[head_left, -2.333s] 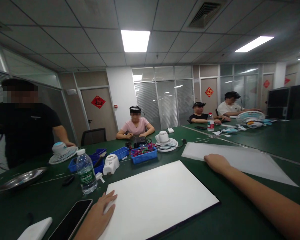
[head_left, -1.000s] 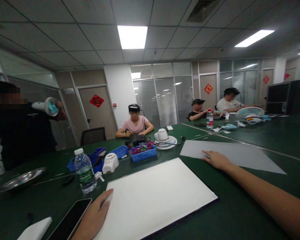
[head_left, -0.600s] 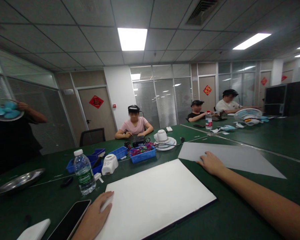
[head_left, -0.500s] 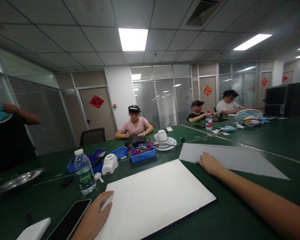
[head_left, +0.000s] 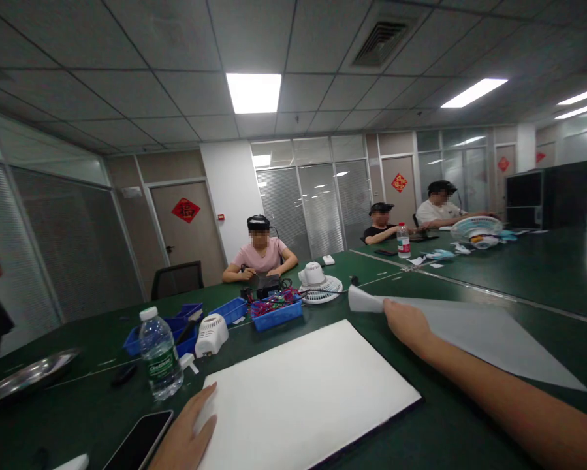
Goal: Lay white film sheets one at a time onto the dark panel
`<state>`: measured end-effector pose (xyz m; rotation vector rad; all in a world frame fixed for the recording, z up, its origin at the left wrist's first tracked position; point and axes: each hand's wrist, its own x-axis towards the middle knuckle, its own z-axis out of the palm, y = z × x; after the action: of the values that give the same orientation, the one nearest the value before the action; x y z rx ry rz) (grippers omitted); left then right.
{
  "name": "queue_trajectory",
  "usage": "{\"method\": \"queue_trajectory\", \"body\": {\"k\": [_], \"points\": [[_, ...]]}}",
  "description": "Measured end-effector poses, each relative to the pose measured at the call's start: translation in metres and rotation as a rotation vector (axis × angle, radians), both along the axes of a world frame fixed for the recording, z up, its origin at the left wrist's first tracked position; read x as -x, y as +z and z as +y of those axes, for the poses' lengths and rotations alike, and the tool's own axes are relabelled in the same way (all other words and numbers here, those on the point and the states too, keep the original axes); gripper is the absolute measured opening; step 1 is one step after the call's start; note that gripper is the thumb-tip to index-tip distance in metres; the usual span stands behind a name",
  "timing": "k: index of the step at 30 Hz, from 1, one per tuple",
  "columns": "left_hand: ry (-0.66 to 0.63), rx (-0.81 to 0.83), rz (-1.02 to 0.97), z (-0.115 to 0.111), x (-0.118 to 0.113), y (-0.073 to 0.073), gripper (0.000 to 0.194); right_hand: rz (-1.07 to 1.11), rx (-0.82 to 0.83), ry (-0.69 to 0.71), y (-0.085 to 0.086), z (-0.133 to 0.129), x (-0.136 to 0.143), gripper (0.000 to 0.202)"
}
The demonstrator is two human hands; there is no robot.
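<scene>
A flat white rectangular panel [head_left: 307,391] with a dark edge lies on the green table in front of me. My left hand [head_left: 190,424] rests on its left edge, thumb and fingers apart. To the right, my right hand [head_left: 408,324] pinches the near edge of a translucent whitish sheet [head_left: 479,333]. The sheet's left corner curls up beside my fingers, while its right part stretches out over the table. My fingertips on the sheet are partly hidden.
Left of the panel are a phone [head_left: 139,440], a water bottle [head_left: 160,356] and a metal tray [head_left: 29,375]. Beyond it stand a white fan housing [head_left: 211,335], a blue bin [head_left: 278,316] of wires and a fan part [head_left: 321,288]. Several people sit across the table.
My right hand has taken hold of the translucent sheet, and its left corner has lifted and curled. My left hand stays on the panel. The person at far left has moved mostly out of view.
</scene>
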<state>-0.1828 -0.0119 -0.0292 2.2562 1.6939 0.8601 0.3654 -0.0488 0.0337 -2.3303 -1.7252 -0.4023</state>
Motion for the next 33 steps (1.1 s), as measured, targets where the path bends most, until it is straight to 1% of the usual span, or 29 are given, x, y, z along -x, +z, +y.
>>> {"method": "queue_trajectory", "body": {"k": [2,4,6,8,10,12,15,17,18,19,20,22,23,24,25,26,28,29,31,33], "points": [[-0.015,0.024,0.004,0.003,0.004,-0.005,0.064,-0.001,-0.033,0.061,0.011,-0.007,0.023,0.036],[-0.034,0.043,-0.002,0.004,0.007,-0.009,0.063,0.002,-0.044,0.169,0.014,-0.014,0.054,0.039],[-0.043,0.059,-0.022,0.005,0.006,-0.010,0.064,0.009,-0.021,0.320,0.010,-0.025,0.088,0.042],[-0.044,0.077,-0.046,0.005,0.004,-0.009,0.066,0.013,0.032,0.485,0.000,-0.038,0.120,0.043],[-0.037,0.099,-0.066,0.004,0.000,-0.008,0.067,0.018,0.089,0.648,-0.010,-0.052,0.144,0.047],[-0.028,0.114,-0.078,0.004,-0.003,-0.006,0.068,0.063,0.111,0.794,-0.017,-0.064,0.159,0.057],[-0.029,0.126,-0.077,0.003,-0.006,-0.003,0.070,0.191,0.150,1.007,-0.015,-0.078,0.168,0.075],[-0.037,0.134,-0.076,0.000,-0.007,0.000,0.070,0.230,0.225,1.166,-0.009,-0.084,0.170,0.075],[-0.038,0.140,-0.073,-0.001,-0.008,0.002,0.071,0.229,0.240,1.217,-0.007,-0.085,0.171,0.074],[-0.038,0.146,-0.067,-0.002,-0.009,0.003,0.071,0.217,0.227,1.221,-0.005,-0.086,0.171,0.073],[-0.035,0.149,-0.053,-0.003,-0.009,0.004,0.072,0.201,0.186,1.167,-0.005,-0.086,0.173,0.073],[-0.028,0.145,-0.010,-0.004,-0.010,0.005,0.074,0.158,0.115,0.958,-0.010,-0.085,0.175,0.070],[-0.026,0.141,0.011,-0.004,-0.010,0.006,0.074,0.138,0.105,0.871,-0.014,-0.083,0.176,0.068],[-0.026,0.137,0.028,-0.004,-0.010,0.006,0.074,0.124,0.104,0.831,-0.017,-0.081,0.177,0.065],[-0.026,0.133,0.038,-0.004,-0.010,0.005,0.073,0.115,0.106,0.844,-0.021,-0.080,0.177,0.064],[-0.025,0.130,0.043,-0.004,-0.009,0.005,0.072,0.112,0.111,0.896,-0.023,-0.078,0.176,0.066],[-0.018,0.118,0.044,-0.003,-0.008,0.005,0.071,0.129,0.132,1.015,-0.025,-0.077,0.173,0.076],[-0.014,0.109,0.042,-0.002,-0.008,0.004,0.071,0.146,0.159,1.053,-0.024,-0.077,0.172,0.080],[-0.003,0.092,0.031,-0.001,-0.008,0.003,0.070,0.199,0.222,1.088,-0.020,-0.077,0.168,0.083],[0.002,0.079,0.019,0.000,-0.007,0.002,0.069,0.257,0.242,1.112,-0.017,-0.079,0.165,0.080]]}}
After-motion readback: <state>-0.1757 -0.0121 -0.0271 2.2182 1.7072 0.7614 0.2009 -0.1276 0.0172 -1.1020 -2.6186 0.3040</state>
